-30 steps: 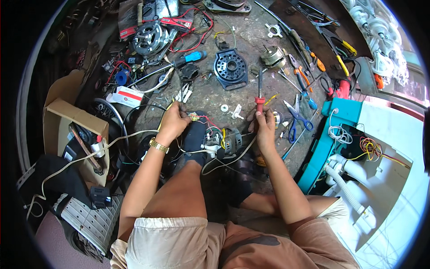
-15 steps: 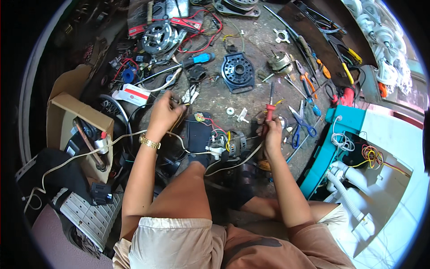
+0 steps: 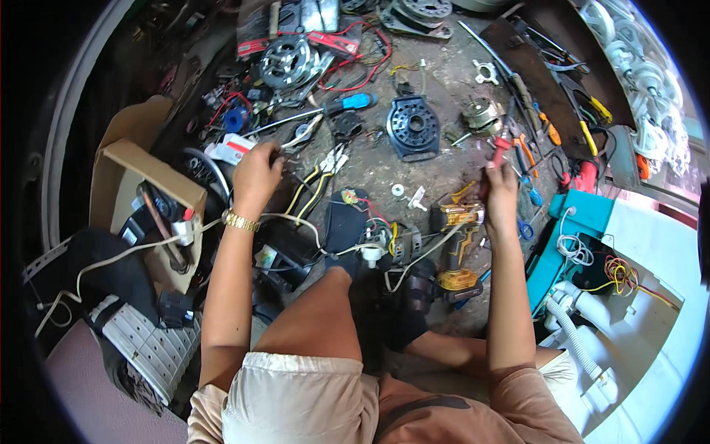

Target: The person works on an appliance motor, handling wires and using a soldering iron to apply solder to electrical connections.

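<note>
My left hand [image 3: 255, 176] hovers over the left side of the work surface, fingers loosely bent, with nothing visible in them. It is near a white and red small box [image 3: 231, 148]. Just right of it lie pliers with yellow and black handles [image 3: 310, 194]. In my right hand [image 3: 501, 194] is a screwdriver with a red handle [image 3: 500, 150], pointing away from me beside a round metal motor part [image 3: 481, 116]. Below that hand lies a yellow and black cordless drill [image 3: 456, 255]. A small wired motor [image 3: 405, 244] sits in front of my legs.
A black round motor cover [image 3: 414, 127] lies mid-surface. Blue-handled scissors [image 3: 526, 229] and orange-handled pliers [image 3: 526, 152] are at the right, near a teal and white machine housing [image 3: 580, 214]. An open cardboard box [image 3: 151, 174] stands left. A white cable [image 3: 122, 259] crosses the left side.
My left hand has moved left, off the yellow-handled pliers, which now lie on the surface. My right hand has carried the screwdriver right and away, uncovering the drill. The whole view has shifted slightly.
</note>
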`<state>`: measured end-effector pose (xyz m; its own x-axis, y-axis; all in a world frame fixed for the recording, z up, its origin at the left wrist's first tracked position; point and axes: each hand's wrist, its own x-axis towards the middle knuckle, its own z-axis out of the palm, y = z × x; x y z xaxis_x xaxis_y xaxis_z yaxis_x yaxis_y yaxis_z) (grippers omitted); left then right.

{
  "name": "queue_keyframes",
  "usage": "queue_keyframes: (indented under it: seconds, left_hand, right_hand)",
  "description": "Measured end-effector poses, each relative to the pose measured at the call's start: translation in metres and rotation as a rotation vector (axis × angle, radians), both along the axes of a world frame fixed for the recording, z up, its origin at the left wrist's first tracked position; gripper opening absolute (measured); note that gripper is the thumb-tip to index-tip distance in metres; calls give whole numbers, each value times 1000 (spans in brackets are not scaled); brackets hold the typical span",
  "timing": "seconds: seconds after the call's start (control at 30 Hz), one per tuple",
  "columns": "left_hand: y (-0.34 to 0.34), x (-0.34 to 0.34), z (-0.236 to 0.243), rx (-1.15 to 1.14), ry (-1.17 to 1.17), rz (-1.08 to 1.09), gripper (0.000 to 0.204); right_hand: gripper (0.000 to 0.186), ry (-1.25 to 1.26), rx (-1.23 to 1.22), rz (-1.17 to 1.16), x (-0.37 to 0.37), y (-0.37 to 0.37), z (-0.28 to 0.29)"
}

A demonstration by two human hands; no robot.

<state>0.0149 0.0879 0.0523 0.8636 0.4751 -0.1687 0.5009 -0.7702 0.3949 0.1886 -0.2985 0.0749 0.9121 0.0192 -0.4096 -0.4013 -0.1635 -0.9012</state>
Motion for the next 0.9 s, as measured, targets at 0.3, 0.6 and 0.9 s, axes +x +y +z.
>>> queue_keyframes:
  seconds: [0.3,0.6,0.9]
  left_hand:
    - [-50,-9,-23,-110,89,-507,32]
    - [-47,-25,-17,-99,89,-431,34]
    - [-51,-22,-5,-135,56,-428,34]
  right_hand:
    - [37,-295,-419,139,71,53,-102]
    - [40,-302,-705,169,90,109,-156]
    - [70,-511,-794,173,75,93,-157]
